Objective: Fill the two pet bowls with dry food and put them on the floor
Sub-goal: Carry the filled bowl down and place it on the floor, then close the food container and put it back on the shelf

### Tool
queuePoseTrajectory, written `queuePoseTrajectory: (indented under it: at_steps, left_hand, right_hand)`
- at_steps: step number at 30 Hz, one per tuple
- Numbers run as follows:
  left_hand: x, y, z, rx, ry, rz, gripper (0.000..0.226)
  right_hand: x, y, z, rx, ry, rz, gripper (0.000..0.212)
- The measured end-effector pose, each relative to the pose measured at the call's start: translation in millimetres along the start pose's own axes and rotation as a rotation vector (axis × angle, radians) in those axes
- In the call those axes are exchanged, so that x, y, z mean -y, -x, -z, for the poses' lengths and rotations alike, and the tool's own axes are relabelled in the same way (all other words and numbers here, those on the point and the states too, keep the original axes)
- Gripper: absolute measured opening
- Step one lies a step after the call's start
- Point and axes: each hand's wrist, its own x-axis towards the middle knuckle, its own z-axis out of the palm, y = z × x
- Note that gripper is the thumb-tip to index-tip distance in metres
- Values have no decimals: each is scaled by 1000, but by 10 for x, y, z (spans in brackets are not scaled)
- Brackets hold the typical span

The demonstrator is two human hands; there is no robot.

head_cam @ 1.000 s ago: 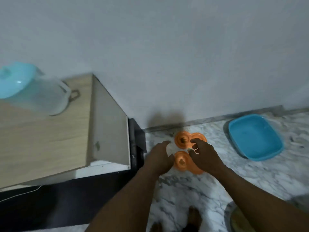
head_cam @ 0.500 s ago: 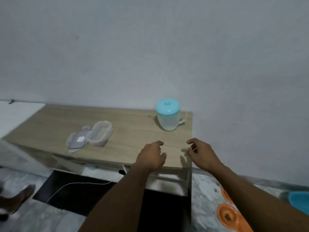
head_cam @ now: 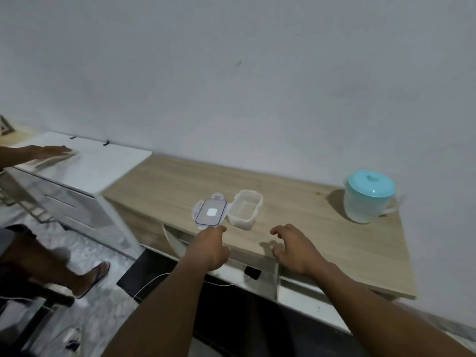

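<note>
This looks like a room in a home. A low light wood-grain table (head_cam: 322, 235) runs along a plain white painted wall (head_cam: 231, 73) across the middle of the frame. A white drawer cabinet (head_cam: 103, 163) stands at the left, with marbled grey-white floor tiles (head_cam: 85, 248) at lower left. A translucent plastic jug with a turquoise lid (head_cam: 368, 202) sits at the right.

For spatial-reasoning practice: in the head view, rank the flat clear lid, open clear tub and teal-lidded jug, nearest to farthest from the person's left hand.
1. Flat clear plastic lid, just ahead of the left hand.
2. Open clear rectangular plastic tub, right of the lid.
3. Translucent teal-lidded jug, far right on the wooden tabletop.
</note>
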Motion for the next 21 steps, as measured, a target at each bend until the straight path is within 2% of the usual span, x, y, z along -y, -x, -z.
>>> queuePoseTrajectory:
  at_steps: [8, 12, 21]
  left_hand:
    - [393, -590, 94, 97, -97, -2, 66]
    - [604, -886, 163, 114, -143, 18, 68]
    - [1179, -1556, 188, 183, -207, -48, 71]
  right_hand:
    - [278, -899, -206, -43, 138, 103, 44]
    - [514, -1262, -317, -90, 262, 245, 42]
    - [743, -1905, -714, 25, 543, 347, 50]
